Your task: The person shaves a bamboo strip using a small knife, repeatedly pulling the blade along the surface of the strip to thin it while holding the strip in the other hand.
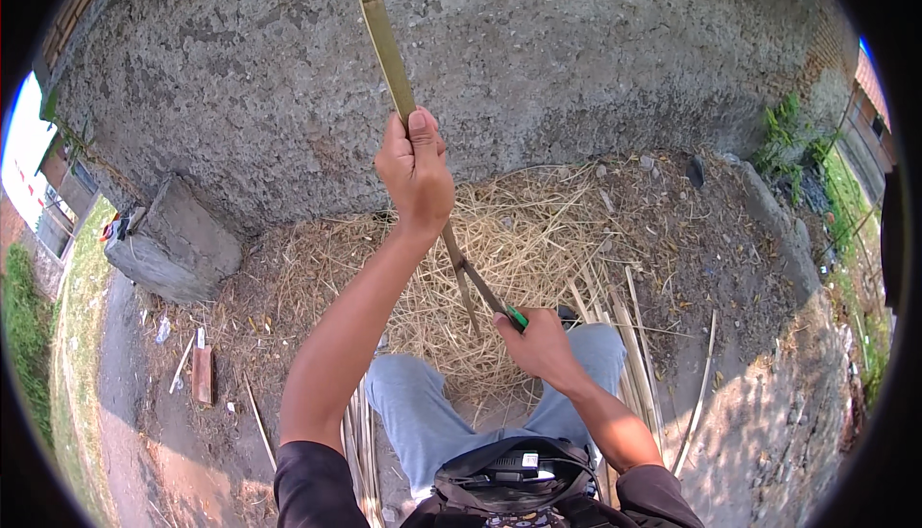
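Note:
My left hand [416, 165], raised in front of the wall, is closed around a flat greenish-brown bamboo strip [387, 56]. The strip's upper end points up past my fist, while its lower part runs down below my wrist over the straw. Closer to my right knee, my right hand [540, 348] grips a knife by its green handle [518, 318]. The dark knife blade [483, 285] slants up and left and meets the lower part of the strip. Whether the blade's edge is cutting into the strip there, I cannot tell.
Straw-like shavings [523, 240] cover the ground ahead. A rough grey wall [576, 67] stands behind them, with a concrete block [178, 240] at left. Long pale bamboo strips [634, 355] lie by my right leg, more [360, 451] by my left. A brown wooden piece [203, 374] lies further left.

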A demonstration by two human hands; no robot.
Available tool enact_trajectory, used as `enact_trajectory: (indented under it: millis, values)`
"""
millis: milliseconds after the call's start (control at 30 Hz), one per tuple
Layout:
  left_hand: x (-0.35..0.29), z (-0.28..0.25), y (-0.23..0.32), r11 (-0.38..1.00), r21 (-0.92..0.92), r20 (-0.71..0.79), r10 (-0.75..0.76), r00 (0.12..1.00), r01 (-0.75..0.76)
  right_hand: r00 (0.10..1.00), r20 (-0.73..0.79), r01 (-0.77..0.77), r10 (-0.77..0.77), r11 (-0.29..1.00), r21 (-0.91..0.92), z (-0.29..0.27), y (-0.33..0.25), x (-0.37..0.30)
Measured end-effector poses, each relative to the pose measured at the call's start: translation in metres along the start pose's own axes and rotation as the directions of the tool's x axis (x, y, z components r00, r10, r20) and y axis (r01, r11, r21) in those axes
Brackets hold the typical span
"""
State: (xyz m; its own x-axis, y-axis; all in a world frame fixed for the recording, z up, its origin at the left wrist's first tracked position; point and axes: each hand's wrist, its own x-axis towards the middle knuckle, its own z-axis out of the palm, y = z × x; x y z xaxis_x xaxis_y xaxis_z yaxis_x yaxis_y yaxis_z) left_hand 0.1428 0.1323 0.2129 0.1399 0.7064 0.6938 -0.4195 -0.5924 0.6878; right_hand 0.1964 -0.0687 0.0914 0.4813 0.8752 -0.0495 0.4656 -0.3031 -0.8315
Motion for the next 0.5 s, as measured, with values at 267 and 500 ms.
enact_trajectory:
  millis: [267,500]
  values:
    - [0.000,-0.002,0.000,0.999,-0.037,-0.004,0.006,1.000,-0.006,0.998,0.021,-0.067,0.066,0.997,0.041,0.043,0.046,0.006]
    - [-0.005,-0.005,0.006,0.999,-0.031,-0.023,0.006,1.000,-0.007,0.999,0.002,-0.054,0.054,0.998,0.033,0.048,0.041,0.004]
